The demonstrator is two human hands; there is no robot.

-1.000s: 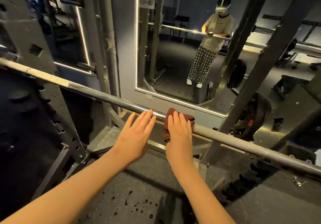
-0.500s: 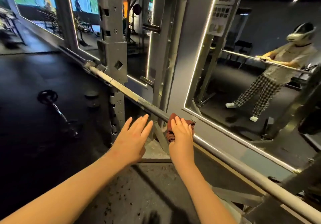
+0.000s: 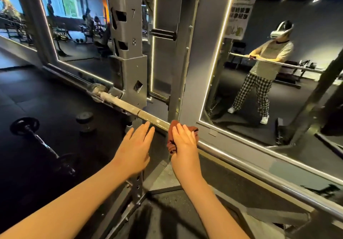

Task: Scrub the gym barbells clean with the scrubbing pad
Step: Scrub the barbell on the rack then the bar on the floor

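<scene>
Two hands meet the barbell: the right hand grips the brown scrubbing pad around it, the left hand spread flat beside.

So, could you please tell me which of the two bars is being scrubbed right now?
The long barbell on the rack: the right hand holds the brown scrubbing pad against it. The short bar lies untouched on the floor.

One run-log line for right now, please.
step: scrubbing | right hand: holds scrubbing pad on barbell | left hand: open, left of pad
</scene>
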